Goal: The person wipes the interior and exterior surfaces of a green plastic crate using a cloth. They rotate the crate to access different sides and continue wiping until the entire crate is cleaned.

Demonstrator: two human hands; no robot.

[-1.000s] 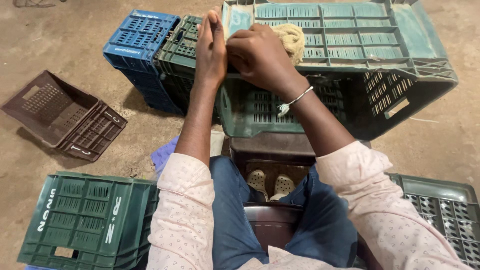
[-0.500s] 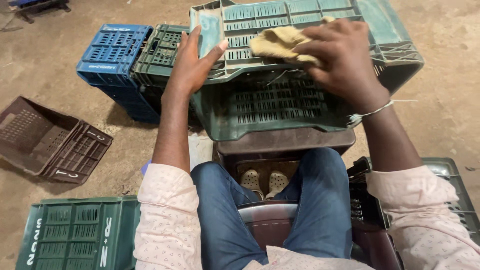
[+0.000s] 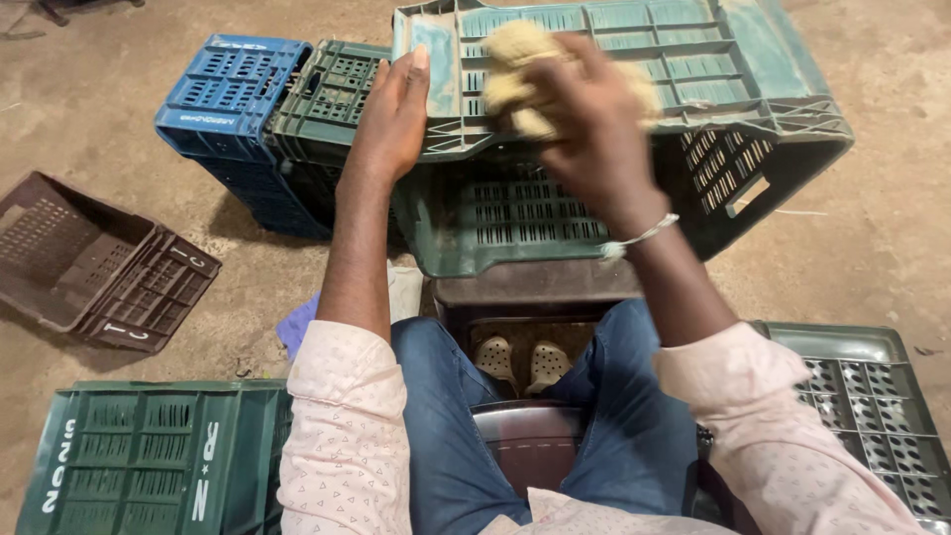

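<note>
Under right-hand fingers [image 3: 570,74] (blurred): cloth [image 3: 515,79]

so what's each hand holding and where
Right hand grips a bunched tan cloth from above. Left hand steadies the overturned green crate at its left rim.

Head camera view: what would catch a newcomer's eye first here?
First, the big upturned green plastic crate at top centre, steadied at its corner by the left hand while the right hand presses a tan scrubbing pad onto its ribbed base. Left of it stand a blue slatted plastic crate and, on the bare floor, a flattened brown plastic crate.
</note>
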